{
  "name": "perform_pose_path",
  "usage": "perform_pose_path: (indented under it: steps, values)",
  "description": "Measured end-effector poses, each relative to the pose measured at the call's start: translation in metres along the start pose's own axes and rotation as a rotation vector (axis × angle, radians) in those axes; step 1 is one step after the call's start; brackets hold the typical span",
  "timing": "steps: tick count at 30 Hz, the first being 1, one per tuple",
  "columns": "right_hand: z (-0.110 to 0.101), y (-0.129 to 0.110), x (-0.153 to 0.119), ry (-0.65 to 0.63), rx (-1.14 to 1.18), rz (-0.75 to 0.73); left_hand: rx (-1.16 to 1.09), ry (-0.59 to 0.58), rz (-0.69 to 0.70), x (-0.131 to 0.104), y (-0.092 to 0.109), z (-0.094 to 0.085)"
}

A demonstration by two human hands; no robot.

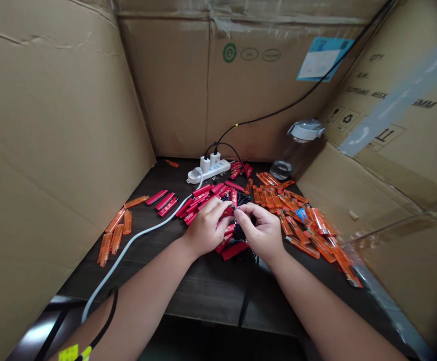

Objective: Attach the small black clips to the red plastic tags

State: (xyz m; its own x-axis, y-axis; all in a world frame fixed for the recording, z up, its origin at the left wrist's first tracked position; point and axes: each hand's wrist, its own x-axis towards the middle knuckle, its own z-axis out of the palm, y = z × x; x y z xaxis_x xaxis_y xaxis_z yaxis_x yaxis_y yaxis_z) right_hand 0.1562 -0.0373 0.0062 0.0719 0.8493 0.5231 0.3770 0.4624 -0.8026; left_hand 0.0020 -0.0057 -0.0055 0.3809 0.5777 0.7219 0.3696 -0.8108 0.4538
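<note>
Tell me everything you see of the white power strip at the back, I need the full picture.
The power strip is long, white and plastic-looking, lying flat and slightly slanted on the dark tabletop, its right end farther back. Two blocky white adapters stand upright in it, each with a black cable. A rounded, pale plug sits near its left end, where a pale cord leads away. Neither hand touches it. Its markings are too small to read.

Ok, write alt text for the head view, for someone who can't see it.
Left hand and right hand meet over red pieces on a dark table; what they pinch is too small to tell. Orange pieces lie to either side, with a white power strip and clear bottle behind, and cardboard on three sides.
</note>
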Motion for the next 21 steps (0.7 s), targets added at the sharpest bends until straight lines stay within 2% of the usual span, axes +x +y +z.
perform_pose_path:
  steps: [7, 21]
  values:
    - [0.000, 0.005, 0.000, -0.018, 0.143, 0.146, -0.008, 0.019, 0.048, 0.001, 0.002, -0.002]
    - [-0.003, -0.007, 0.002, -0.012, 0.051, -0.045, -0.060, 0.060, 0.063, -0.001, 0.001, -0.001]
